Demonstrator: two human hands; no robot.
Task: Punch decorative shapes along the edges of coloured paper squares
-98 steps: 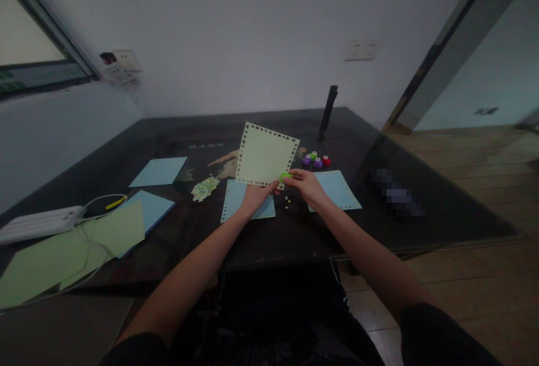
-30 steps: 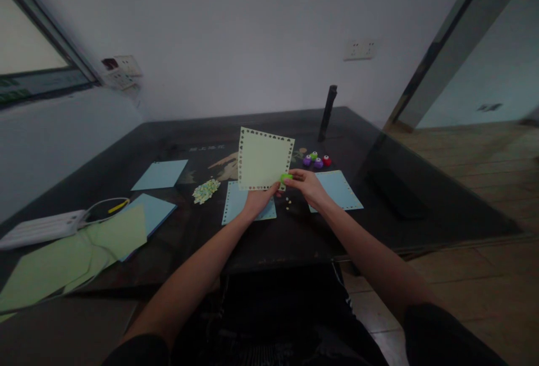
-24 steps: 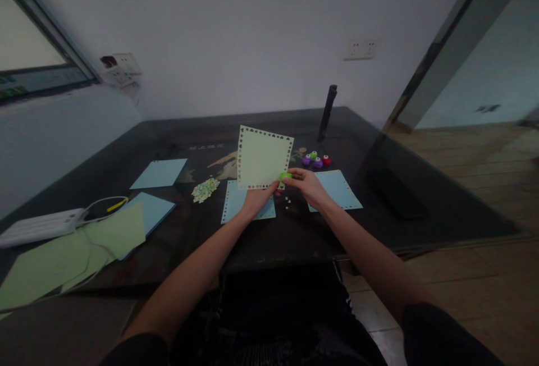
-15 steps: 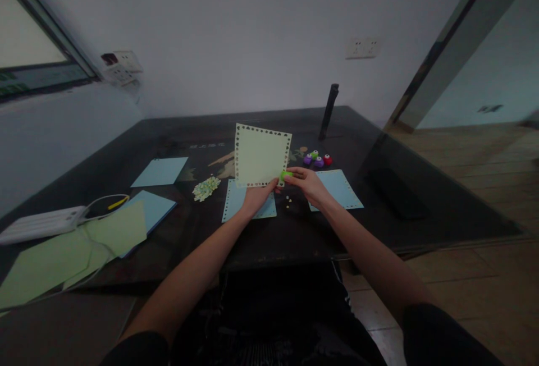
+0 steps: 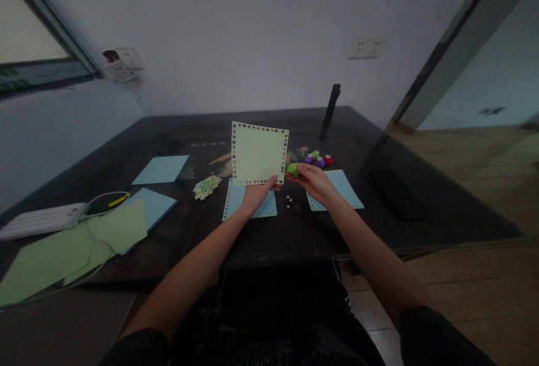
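Observation:
My left hand (image 5: 257,193) pinches the lower edge of a pale yellow-green paper sheet (image 5: 259,154), which stands upright with small cut-out shapes along its borders. In my right hand (image 5: 315,181) is a small green craft punch (image 5: 292,169), just right of the sheet's lower corner and apart from it. Beneath my left hand lies a blue sheet with a punched border (image 5: 234,200). Another blue punched sheet (image 5: 343,189) is partly under my right hand. Between them sit a few tiny paper cut-outs (image 5: 288,202).
Purple, green and red punches (image 5: 320,161) cluster behind my right hand. A heap of paper cut-outs (image 5: 206,187) lies left of centre. Further left are blue sheets (image 5: 162,169), yellow-green sheets (image 5: 63,254) and a white power strip (image 5: 46,223) with a cable. A black upright object (image 5: 330,112) stands at the back.
The green punch has come off the sheet's lower right corner and moved slightly right with my right hand. The sheet has shifted a little left and up in view.

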